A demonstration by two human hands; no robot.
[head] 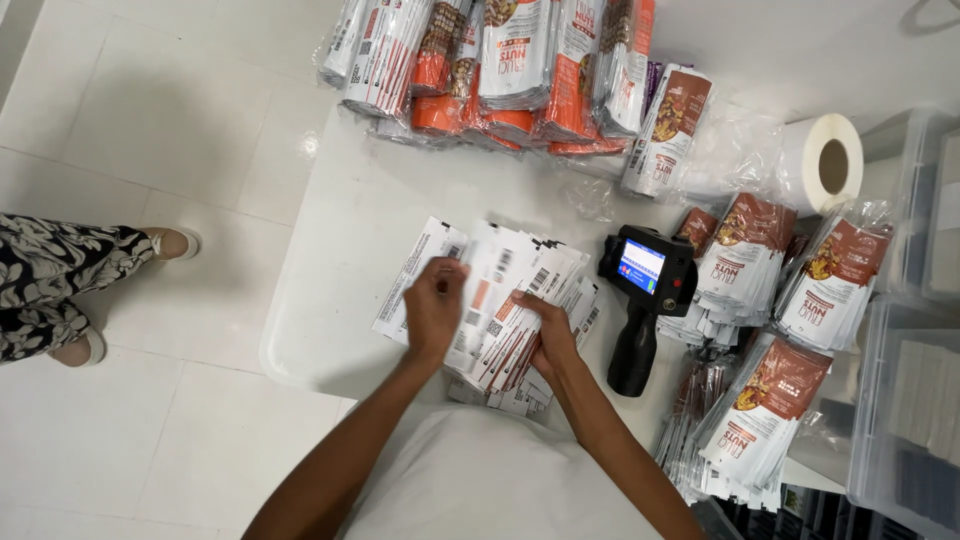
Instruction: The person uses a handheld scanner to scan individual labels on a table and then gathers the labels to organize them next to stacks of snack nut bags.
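fanned stack of flat pouches (505, 290) lying back-side up near the front edge of the white surface (340, 250), directly ahead of the body. mostly white backs, with black barcodes, small square codes, fine print blocks and thin orange-red strips; overlapped like spread cards, slanting from lower left to upper right. left hand (433, 310) resting on the left part of the fan, fingers (445, 272) curled down and closed lightly on the top edges of a few pouches. right hand (548, 335) pressed on the right part of the fan, fingers (528, 303) bent and pinching the pouch edges, thumb side tucked under; how many pouches are in each grip cannot be told.

just right of the fan, a black handheld printer (645, 300) standing on its grip, small blue screen facing up. at the far edge, bundled orange-and-white pouches (500, 65) in clear wrap. to the right, brown-and-white pouch stacks (760, 290) showing a nut picture, a white label roll (820, 165), and clear plastic bins (915, 330). on the tiled floor at left, another person's patterned trouser legs (50, 280).
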